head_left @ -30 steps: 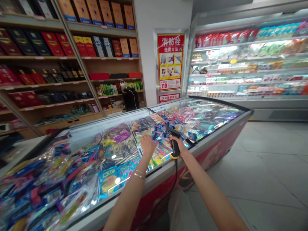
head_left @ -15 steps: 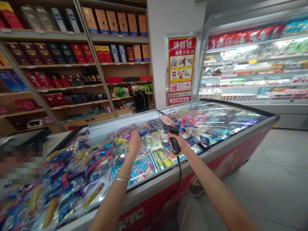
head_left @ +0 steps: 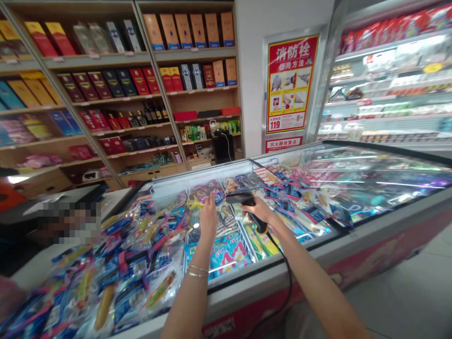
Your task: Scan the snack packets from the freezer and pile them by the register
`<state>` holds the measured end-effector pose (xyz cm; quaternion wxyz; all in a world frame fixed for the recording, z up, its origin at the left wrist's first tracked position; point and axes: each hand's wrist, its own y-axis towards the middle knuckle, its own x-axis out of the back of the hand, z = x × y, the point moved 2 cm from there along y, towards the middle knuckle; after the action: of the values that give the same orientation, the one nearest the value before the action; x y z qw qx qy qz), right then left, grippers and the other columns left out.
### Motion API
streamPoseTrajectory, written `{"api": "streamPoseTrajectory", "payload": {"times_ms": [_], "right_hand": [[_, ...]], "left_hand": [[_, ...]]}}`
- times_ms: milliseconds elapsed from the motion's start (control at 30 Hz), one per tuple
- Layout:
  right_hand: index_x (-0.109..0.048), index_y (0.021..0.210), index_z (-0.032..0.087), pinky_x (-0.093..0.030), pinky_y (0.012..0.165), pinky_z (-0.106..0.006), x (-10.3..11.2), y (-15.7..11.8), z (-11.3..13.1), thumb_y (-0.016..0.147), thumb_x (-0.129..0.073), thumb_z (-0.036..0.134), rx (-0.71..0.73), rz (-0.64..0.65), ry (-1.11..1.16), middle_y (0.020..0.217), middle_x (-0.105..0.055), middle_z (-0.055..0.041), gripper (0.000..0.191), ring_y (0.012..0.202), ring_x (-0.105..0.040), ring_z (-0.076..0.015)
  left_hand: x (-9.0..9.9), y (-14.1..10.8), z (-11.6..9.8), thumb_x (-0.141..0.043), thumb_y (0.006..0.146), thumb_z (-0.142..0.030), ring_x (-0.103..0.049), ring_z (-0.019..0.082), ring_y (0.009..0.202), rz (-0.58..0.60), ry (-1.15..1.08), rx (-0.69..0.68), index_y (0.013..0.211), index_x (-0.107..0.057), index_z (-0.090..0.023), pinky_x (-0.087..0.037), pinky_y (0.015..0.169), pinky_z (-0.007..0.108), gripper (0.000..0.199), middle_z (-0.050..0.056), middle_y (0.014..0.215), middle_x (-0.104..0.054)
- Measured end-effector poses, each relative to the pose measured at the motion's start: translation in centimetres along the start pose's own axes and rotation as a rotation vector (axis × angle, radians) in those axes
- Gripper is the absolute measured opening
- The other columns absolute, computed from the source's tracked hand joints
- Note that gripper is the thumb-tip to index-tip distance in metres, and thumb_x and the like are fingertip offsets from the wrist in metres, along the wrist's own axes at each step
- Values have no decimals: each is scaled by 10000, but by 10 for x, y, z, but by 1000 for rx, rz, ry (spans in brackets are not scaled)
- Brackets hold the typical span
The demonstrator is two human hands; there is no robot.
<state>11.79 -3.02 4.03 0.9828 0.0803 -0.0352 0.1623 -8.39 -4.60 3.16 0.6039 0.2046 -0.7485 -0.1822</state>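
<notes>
My right hand (head_left: 262, 212) is wrapped round the grip of a black handheld scanner (head_left: 240, 198), whose head points left. A black cable runs down from the scanner's handle. My left hand (head_left: 209, 217), with a bracelet on its wrist, is closed on a small blue and purple packet (head_left: 219, 196), just left of the scanner head; the packet is partly hidden by the fingers. Both hands are above a chest freezer (head_left: 268, 268) with a glass top. Many wrapped snacks in blue packets (head_left: 132, 268) lie in a pile left of my left arm.
Wooden shelves (head_left: 116, 99) with boxes and bottles stand behind the freezer. At the right back is a lit refrigerated display (head_left: 391, 84). A red and yellow poster (head_left: 291, 84) hangs on the wall. A counter edge (head_left: 116, 200) meets the freezer at left.
The view has turned left. The scanner head has come closer to my left hand and the packet, and now points more directly left.
</notes>
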Motion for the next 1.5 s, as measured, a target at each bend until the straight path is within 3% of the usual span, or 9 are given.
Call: {"api": "streamPoseTrajectory", "payload": {"times_ms": [633, 733, 833, 967, 1133, 1233, 1300, 1400, 1500], "right_hand": [[-626, 494, 166, -391, 356, -244, -1, -8, -4, 693, -717, 296, -37, -54, 37, 420, -608, -39, 254, 309, -493, -125], [-613, 523, 160, -391, 349, -246, -3, -6, -7, 661, -726, 315, -64, -77, 108, 447, -619, -43, 236, 316, -500, -127], [-619, 576, 154, -401, 353, -246, -9, -5, -3, 638, -736, 297, -76, -99, 157, 466, -627, -39, 195, 319, -506, -126], [-614, 584, 151, -401, 345, -241, -37, -8, 9, 632, -727, 296, -78, -73, 249, 514, -645, -42, 190, 331, -511, -119], [-626, 621, 149, -412, 361, -224, -94, -33, 14, 637, -726, 317, -135, -55, 384, 522, -638, -25, 196, 358, -520, -109], [-625, 626, 144, -410, 362, -216, -122, -56, 11, 630, -739, 338, -176, 1, 446, 538, -643, -24, 225, 363, -525, -105], [-627, 640, 141, -405, 360, -207, -134, -69, 8, 621, -750, 350, -200, 22, 503, 551, -645, -21, 243, 368, -525, -99], [-628, 670, 139, -387, 345, -196, -141, -80, 1, 615, -760, 358, -239, -9, 569, 561, -644, -14, 262, 367, -520, -93], [-633, 693, 139, -395, 348, -194, -146, -82, -6, 630, -770, 363, -227, -20, 589, 572, -647, -14, 270, 377, -527, -94]], "left_hand": [[-4, -5, 0, -360, 818, -2, -641, 244, 1025, -6, -17, -8, 1429, -386, -151, -522, 844, 321, 629, 166, 1262, -580], [3, -3, -3, -380, 803, 13, -640, 251, 1033, 15, -32, 9, 1424, -389, -147, -520, 852, 331, 641, 177, 1262, -579], [24, 0, 0, -413, 787, 18, -638, 250, 1041, -12, -59, 65, 1414, -399, -155, -514, 866, 331, 651, 172, 1267, -578], [72, -5, 28, -485, 785, -42, -628, 261, 1056, -137, -104, 137, 1415, -406, -169, -505, 892, 352, 648, 151, 1234, -597], [123, -46, 109, -586, 786, -199, -646, 283, 978, -244, -41, 289, 1431, -405, -152, -510, 858, 374, 672, 141, 1115, -644], [134, -83, 153, -575, 820, -301, -649, 281, 953, -253, 17, 342, 1435, -399, -145, -517, 834, 380, 658, 141, 1081, -656], [135, -105, 169, -546, 841, -307, -626, 304, 1029, -239, 70, 320, 1419, -422, -133, -510, 867, 412, 616, 176, 1171, -626], [134, -130, 175, -542, 853, -312, -515, 362, 1220, -238, 161, 239, 1358, -496, -132, -449, 978, 494, 538, 223, 1415, -457], [130, -144, 170, -522, 876, -323, -432, 370, 1312, -278, 197, 183, 1328, -526, -147, -383, 1050, 531, 484, 207, 1503, -359]]}}
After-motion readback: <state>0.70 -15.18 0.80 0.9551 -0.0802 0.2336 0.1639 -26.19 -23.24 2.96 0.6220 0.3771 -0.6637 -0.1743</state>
